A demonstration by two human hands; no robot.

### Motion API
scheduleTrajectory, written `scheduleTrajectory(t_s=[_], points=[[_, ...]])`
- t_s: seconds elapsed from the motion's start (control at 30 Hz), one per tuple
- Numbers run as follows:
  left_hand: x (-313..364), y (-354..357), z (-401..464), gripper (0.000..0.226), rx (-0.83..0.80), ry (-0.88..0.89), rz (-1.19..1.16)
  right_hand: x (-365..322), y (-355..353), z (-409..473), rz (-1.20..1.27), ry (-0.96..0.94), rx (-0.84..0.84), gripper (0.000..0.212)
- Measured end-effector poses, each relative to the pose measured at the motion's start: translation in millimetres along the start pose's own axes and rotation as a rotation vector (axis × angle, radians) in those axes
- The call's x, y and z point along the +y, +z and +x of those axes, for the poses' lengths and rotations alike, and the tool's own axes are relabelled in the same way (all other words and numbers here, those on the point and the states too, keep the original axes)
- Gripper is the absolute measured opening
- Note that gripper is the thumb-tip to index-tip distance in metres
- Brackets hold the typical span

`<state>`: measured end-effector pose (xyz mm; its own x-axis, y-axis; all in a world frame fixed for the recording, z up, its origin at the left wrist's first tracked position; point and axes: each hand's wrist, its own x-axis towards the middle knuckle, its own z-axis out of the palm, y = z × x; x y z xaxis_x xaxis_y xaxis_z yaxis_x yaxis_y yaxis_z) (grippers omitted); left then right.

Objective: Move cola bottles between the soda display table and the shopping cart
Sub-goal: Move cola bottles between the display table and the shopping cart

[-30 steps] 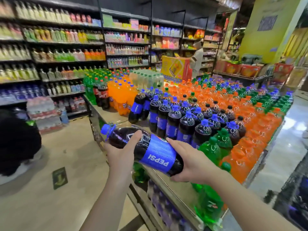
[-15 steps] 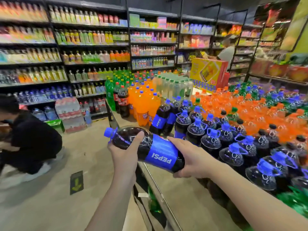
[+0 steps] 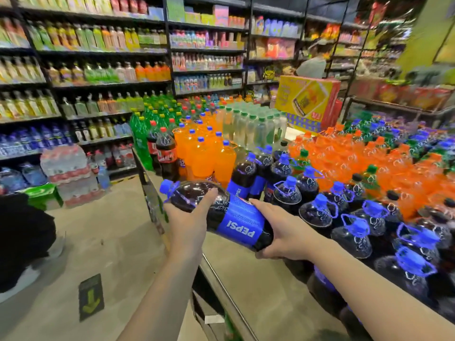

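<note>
Both hands (image 3: pixel 187 222) around tilted cola bottle (image 3: pixel 221 215)

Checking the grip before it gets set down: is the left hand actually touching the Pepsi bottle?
Touching. The head view shows the left hand cupped under the neck end of the Pepsi bottle, its thumb lying across the dark shoulder with no gap.

Dark shelves (image 3: pixel 108 82) are lining the back wall, packed with bright drinks. The beige floor (image 3: pixel 103 232) is carrying a green arrow sticker (image 3: pixel 91 297), and a yellow wall (image 3: pixel 423 33) is showing at right.
</note>
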<state>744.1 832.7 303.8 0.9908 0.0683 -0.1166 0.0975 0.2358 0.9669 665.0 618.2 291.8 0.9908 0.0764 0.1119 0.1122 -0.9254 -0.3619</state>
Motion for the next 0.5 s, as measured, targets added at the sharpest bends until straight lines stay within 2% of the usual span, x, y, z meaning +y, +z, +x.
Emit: scheduleTrajectory(t_s=[0.07, 0.13, 0.2, 0.4, 0.5], points=[[2, 5, 31, 0.092, -0.058, -0.009, 0.03, 4, 9, 21, 0.024, 0.051, 0.029, 0.126], [3, 10, 63, 0.087, -0.111, 0.003, 0.043, 4, 16, 43, 0.056, 0.106, 0.051, 0.125], [3, 18, 92, 0.082, -0.151, 0.01, 0.073, 3, 21, 62, 0.101, 0.154, 0.079, 0.12], [2, 40, 158, 0.09, -0.358, 0.009, 0.135, 7, 40, 98, 0.166, 0.359, 0.163, 0.102], [-7, 60, 180, 0.082, -0.459, 0.017, 0.168, 20, 56, 112, 0.187, 0.477, 0.196, 0.102]])
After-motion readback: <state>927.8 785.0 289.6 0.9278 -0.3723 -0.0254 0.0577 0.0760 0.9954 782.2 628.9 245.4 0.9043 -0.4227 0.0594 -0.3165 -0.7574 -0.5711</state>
